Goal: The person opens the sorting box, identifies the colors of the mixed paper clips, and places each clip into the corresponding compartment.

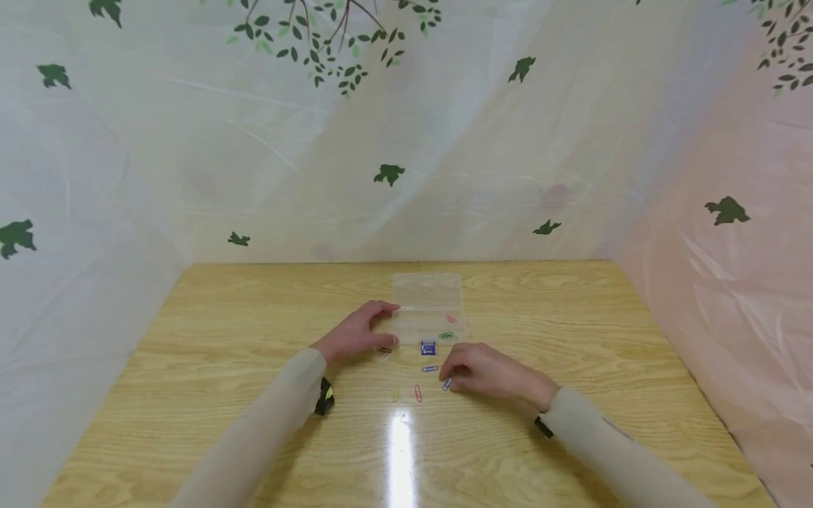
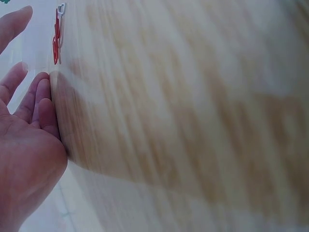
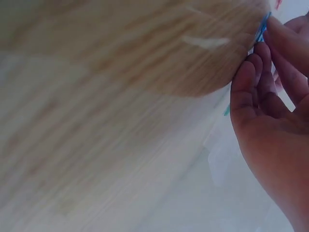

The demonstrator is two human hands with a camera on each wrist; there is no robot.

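A clear plastic box point(image 1: 419, 327) lies on the table with its lid point(image 1: 427, 291) folded back. At its left end my left hand point(image 1: 358, 330) rests, thumb and fingers spread and touching the corners. In the left wrist view, the left hand's lower fingers point(image 2: 47, 113) lie loosely bent against the tabletop. My right hand point(image 1: 485, 370) pinches a blue paper clip point(image 1: 447, 384) between thumb and fingertips, close to the table in front of the box; this clip point(image 3: 263, 26) also shows in the right wrist view. Inside the box lie a pink clip point(image 1: 452, 319) and a green clip point(image 1: 447, 336).
On the wooden table point(image 1: 222, 395), another blue paper clip point(image 1: 430, 369), a red one point(image 1: 418, 393) and a yellow one point(image 1: 395, 395) lie before the box. A small dark blue object point(image 1: 428, 348) sits at its front edge. Orange and white clips point(image 1: 384, 351) lie beside the left thumb.
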